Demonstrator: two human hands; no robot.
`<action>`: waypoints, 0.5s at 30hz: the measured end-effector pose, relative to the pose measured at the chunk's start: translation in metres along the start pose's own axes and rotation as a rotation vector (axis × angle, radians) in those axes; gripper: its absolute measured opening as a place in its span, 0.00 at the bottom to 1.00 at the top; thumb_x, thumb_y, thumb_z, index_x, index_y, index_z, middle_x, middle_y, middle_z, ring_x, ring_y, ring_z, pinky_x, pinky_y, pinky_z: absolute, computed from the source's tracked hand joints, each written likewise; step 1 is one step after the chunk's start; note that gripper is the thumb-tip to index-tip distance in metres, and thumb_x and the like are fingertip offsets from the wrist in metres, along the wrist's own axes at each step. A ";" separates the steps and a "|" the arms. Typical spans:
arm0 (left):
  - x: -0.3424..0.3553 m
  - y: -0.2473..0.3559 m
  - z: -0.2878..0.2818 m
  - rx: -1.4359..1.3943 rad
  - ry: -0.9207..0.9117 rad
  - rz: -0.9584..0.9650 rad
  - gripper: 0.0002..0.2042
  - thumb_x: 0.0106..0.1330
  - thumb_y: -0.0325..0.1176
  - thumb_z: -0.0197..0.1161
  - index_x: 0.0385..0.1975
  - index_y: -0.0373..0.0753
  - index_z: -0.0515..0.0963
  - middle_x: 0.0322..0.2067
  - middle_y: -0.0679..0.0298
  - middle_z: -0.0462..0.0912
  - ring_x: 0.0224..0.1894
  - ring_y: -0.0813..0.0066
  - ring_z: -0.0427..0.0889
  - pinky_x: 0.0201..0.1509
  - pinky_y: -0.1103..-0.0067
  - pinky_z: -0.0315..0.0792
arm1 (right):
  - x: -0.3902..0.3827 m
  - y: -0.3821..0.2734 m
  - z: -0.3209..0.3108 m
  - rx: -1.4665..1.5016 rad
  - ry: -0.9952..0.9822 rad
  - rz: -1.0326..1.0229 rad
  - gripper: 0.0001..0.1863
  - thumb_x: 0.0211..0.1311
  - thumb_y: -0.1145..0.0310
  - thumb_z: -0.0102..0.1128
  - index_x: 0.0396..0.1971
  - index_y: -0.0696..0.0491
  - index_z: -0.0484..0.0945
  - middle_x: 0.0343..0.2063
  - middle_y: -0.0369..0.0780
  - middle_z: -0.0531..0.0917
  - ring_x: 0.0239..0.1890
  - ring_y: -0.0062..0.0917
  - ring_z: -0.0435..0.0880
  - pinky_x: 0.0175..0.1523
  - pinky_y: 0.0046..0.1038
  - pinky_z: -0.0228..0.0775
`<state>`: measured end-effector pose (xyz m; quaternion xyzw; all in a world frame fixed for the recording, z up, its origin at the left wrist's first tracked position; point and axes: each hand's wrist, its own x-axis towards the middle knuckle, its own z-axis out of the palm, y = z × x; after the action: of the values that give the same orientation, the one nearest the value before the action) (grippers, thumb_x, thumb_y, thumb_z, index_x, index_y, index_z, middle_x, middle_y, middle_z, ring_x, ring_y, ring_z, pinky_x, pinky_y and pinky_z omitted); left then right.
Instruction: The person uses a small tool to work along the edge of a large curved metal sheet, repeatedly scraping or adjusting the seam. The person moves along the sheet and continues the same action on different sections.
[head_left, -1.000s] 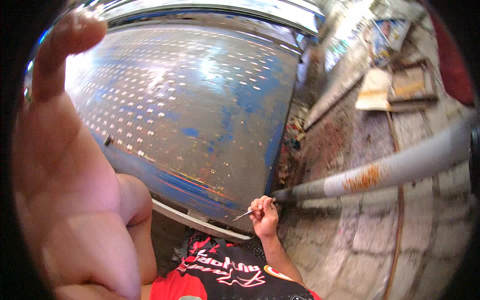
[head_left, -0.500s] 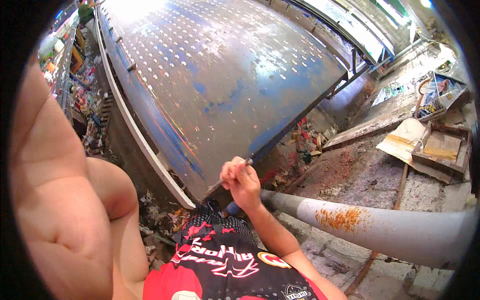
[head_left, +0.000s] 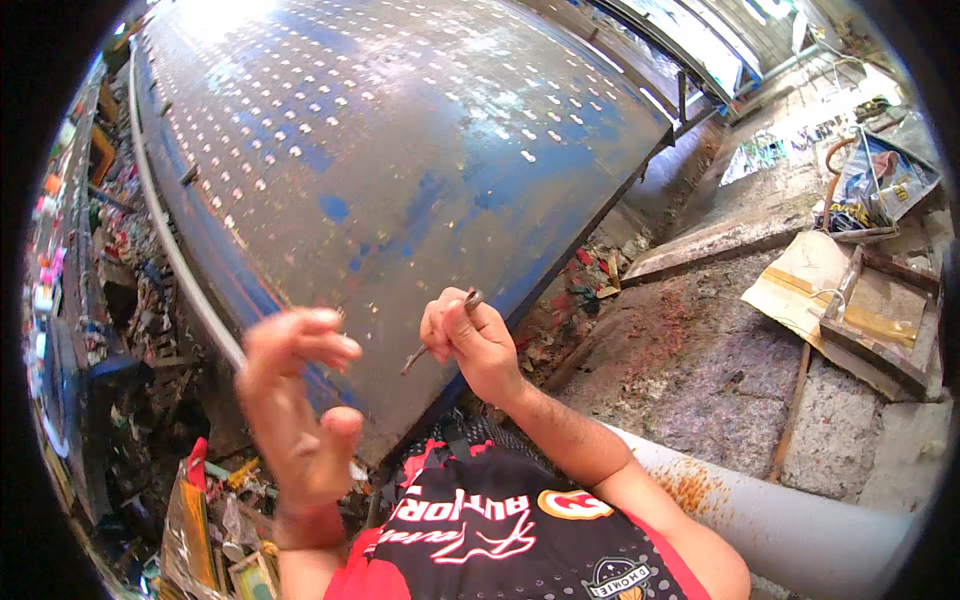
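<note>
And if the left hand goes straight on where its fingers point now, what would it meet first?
Probably the thin rod held in the right hand, near its lower end. How far the left hand is from it in depth is unclear.

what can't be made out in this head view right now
- Thin tool: head view, its middle is hidden by the right hand.
- Left hand: head view, fine detail lost to blur.
- Metal table: head view, far end washed out by glare and cut off by the top edge.
- Scraps at left: head view, too small to identify.
</note>
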<state>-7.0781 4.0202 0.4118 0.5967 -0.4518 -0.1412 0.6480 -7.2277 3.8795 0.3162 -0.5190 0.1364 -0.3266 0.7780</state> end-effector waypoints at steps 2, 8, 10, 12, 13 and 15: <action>-0.011 -0.026 0.019 -0.153 -0.124 -0.185 0.31 0.78 0.50 0.65 0.70 0.34 0.68 0.60 0.54 0.76 0.50 0.69 0.81 0.60 0.70 0.75 | 0.015 -0.009 -0.020 -0.108 -0.030 0.018 0.24 0.88 0.50 0.44 0.31 0.51 0.71 0.27 0.32 0.71 0.28 0.15 0.65 0.35 0.23 0.60; 0.006 -0.050 0.065 -0.258 -0.267 -0.570 0.24 0.83 0.43 0.59 0.68 0.32 0.71 0.58 0.55 0.78 0.51 0.69 0.81 0.61 0.71 0.75 | 0.038 -0.021 -0.088 -0.127 0.190 0.101 0.24 0.88 0.51 0.46 0.31 0.52 0.72 0.26 0.29 0.72 0.28 0.14 0.66 0.35 0.21 0.61; 0.028 -0.061 0.079 -0.240 -0.373 -0.557 0.26 0.84 0.50 0.54 0.64 0.31 0.74 0.56 0.54 0.78 0.50 0.68 0.82 0.59 0.71 0.75 | 0.038 -0.023 -0.103 -0.124 0.300 0.094 0.24 0.88 0.51 0.47 0.31 0.52 0.72 0.26 0.29 0.72 0.28 0.14 0.66 0.35 0.21 0.61; 0.048 -0.072 0.096 -0.223 -0.435 -0.529 0.29 0.84 0.56 0.49 0.61 0.30 0.76 0.55 0.54 0.79 0.49 0.68 0.82 0.57 0.71 0.75 | 0.046 -0.027 -0.112 -0.135 0.300 0.104 0.24 0.87 0.52 0.49 0.29 0.52 0.71 0.24 0.30 0.73 0.28 0.13 0.68 0.34 0.22 0.62; 0.058 -0.077 0.106 -0.219 -0.464 -0.504 0.32 0.84 0.59 0.47 0.59 0.30 0.77 0.54 0.54 0.79 0.49 0.67 0.82 0.57 0.70 0.75 | 0.050 -0.030 -0.120 -0.139 0.297 0.108 0.24 0.87 0.52 0.50 0.29 0.53 0.71 0.24 0.30 0.73 0.27 0.13 0.69 0.34 0.23 0.62; 0.077 -0.082 0.131 -0.238 -0.510 -0.470 0.35 0.84 0.62 0.43 0.57 0.30 0.79 0.53 0.53 0.79 0.48 0.67 0.82 0.55 0.71 0.75 | 0.058 -0.041 -0.133 -0.122 0.346 0.111 0.25 0.87 0.51 0.50 0.28 0.52 0.71 0.22 0.30 0.74 0.26 0.14 0.70 0.32 0.23 0.62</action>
<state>-7.1050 3.8598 0.3541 0.5503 -0.4297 -0.4822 0.5292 -7.2725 3.7363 0.3038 -0.4931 0.3164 -0.3585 0.7268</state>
